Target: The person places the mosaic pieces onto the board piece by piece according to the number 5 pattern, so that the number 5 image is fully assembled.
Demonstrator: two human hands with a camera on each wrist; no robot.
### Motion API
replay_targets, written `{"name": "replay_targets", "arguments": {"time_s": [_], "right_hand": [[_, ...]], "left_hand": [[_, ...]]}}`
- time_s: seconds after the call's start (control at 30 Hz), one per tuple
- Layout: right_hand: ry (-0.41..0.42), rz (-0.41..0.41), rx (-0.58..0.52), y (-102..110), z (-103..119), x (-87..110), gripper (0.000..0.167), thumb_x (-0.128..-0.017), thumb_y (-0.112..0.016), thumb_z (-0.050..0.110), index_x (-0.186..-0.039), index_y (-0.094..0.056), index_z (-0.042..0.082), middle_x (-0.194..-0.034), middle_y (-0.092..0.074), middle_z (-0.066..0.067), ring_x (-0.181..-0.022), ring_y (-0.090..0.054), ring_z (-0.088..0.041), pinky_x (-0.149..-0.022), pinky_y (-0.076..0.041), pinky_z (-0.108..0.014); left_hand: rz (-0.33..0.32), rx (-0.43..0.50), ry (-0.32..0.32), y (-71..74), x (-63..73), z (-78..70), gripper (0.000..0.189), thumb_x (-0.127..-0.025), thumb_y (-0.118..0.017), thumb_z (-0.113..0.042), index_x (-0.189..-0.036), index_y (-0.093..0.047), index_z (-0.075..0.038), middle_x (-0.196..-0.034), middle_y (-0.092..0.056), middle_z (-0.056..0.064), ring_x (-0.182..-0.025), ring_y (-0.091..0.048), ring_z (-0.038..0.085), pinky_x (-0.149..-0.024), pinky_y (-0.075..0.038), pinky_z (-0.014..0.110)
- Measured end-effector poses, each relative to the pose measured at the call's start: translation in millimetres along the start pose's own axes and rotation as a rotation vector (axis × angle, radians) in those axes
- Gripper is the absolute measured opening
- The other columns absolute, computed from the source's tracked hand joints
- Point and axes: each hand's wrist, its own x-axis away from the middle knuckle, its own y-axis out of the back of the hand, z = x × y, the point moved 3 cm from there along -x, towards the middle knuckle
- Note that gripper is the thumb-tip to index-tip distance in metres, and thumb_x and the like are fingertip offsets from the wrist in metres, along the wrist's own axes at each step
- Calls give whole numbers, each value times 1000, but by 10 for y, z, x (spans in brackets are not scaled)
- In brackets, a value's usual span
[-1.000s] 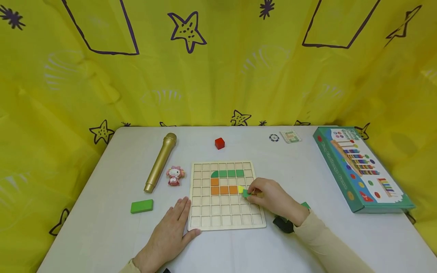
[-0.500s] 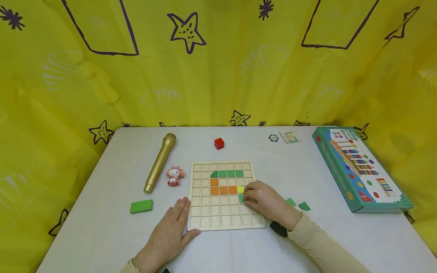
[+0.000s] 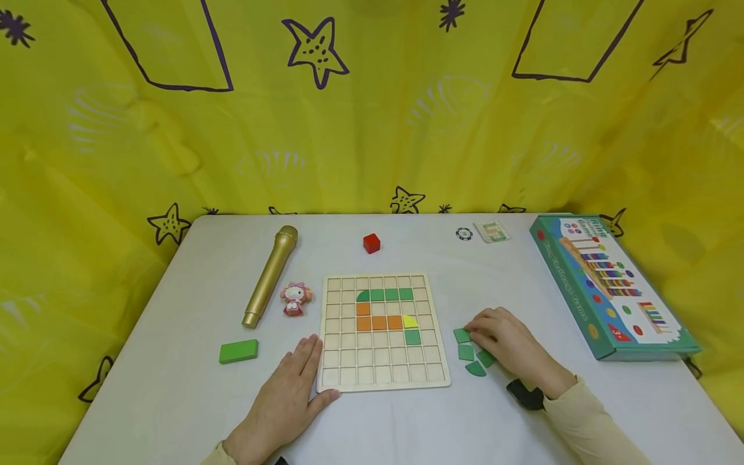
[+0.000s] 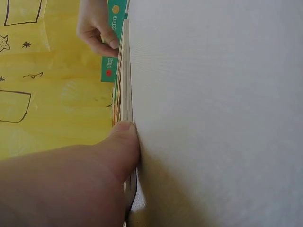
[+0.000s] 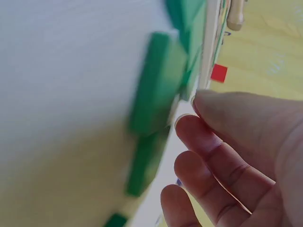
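My left hand [image 3: 285,397] lies flat at the wooden grid board's [image 3: 343,368] lower-left corner. Its straight fingers run along the left side, and in the left wrist view the thumb [image 4: 124,142] rests against the near edge. On the board are a row of green tiles [image 3: 392,294], several orange tiles [image 3: 379,323], a yellow tile [image 3: 409,321] and a single green square [image 3: 412,337]. Right of the board, my right hand [image 3: 506,339] hovers by loose green tiles [image 3: 466,352], fingertips right at the farthest square [image 3: 462,335]. In the right wrist view, thumb and fingers [image 5: 196,130] are loosely bent, with nothing visible between them.
A gold microphone [image 3: 271,276], a pink figurine [image 3: 296,299] and a green block [image 3: 238,351] lie on the left. Behind the board are a red cube [image 3: 371,243], a poker chip [image 3: 464,234] and a pattern card [image 3: 491,232]. A game box [image 3: 616,287] stands right.
My right hand let go of the green square, which now lies in a cell below the yellow tile, and moved right to the loose green tiles. The left hand stayed put.
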Motion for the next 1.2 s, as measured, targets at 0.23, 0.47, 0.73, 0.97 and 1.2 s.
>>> {"name": "replay_targets", "arguments": {"time_s": [0.23, 0.47, 0.73, 0.97, 1.2], "right_hand": [[-32, 92, -11, 10, -32, 23, 27, -85, -76, 6, -111, -73, 10, -95, -60, 10, -87, -50, -12, -73, -47, -32], [1, 109, 42, -38, 31, -49, 20, -83, -78, 8, -103, -72, 6, -99, -58, 0, -89, -51, -17, -75, -48, -35], [-90, 54, -53, -75, 240, -116, 24, -87, -74, 8, -109, -67, 1, -103, -63, -4, -92, -57, -18, -78, -52, -38], [66, 52, -119, -193, 644, -181, 15, -83, -79, 13, -94, -70, 13, -99, -64, 6, -93, -58, -13, -80, -52, -34], [168, 79, -52, -366, 735, -199, 14, -81, -82, 14, -89, -71, 12, -97, -65, 5, -93, -57, -13, -81, -52, -31]], "left_hand": [[-16, 10, -7, 11, 7, 2, 84, -91, -63, -51, -144, -38, 10, -150, -36, 22, -139, -32, 35, -108, -32, 52], [-15, 7, -16, -16, -1, -1, 84, -92, -61, -52, -144, -38, 10, -150, -36, 22, -139, -32, 34, -108, -32, 52], [-12, 4, -14, -12, 2, 1, 84, -93, -59, -53, -145, -37, 10, -151, -35, 21, -139, -32, 34, -108, -32, 52], [-9, 6, -8, -13, 5, 7, 84, -93, -58, -54, -145, -36, 9, -152, -34, 21, -140, -30, 34, -109, -31, 51], [8, 3, 2, -10, 1, 6, 85, -93, -59, -53, -146, -36, 9, -152, -33, 21, -141, -29, 33, -109, -30, 51]]}}
